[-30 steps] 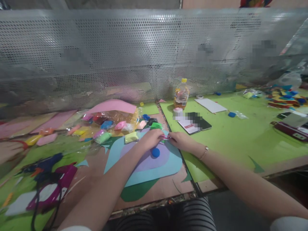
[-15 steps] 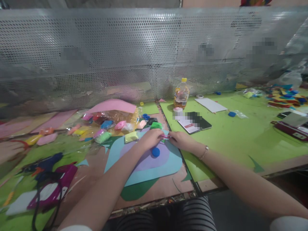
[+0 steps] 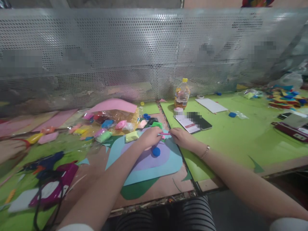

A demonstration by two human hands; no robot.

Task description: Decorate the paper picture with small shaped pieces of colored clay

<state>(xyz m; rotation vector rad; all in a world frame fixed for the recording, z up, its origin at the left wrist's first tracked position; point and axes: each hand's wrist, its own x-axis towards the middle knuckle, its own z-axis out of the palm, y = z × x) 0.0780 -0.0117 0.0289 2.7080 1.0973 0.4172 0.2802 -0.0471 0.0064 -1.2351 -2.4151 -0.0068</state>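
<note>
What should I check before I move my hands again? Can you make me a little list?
1. Pink strip held at both sides: ok, left hand and right hand hold it.
2. Strip's ends undamaged: cannot tell, fingers hide them.
3. Blue disc on the purple paper: ok.
4. Light blue paper free of packets: not ok, a yellow packet overlaps it.
5. Bottle upright, capped: ok.

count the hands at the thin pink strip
2: the left hand at one end of the pink strip, the right hand at the other; some fingertips are hidden.
</note>
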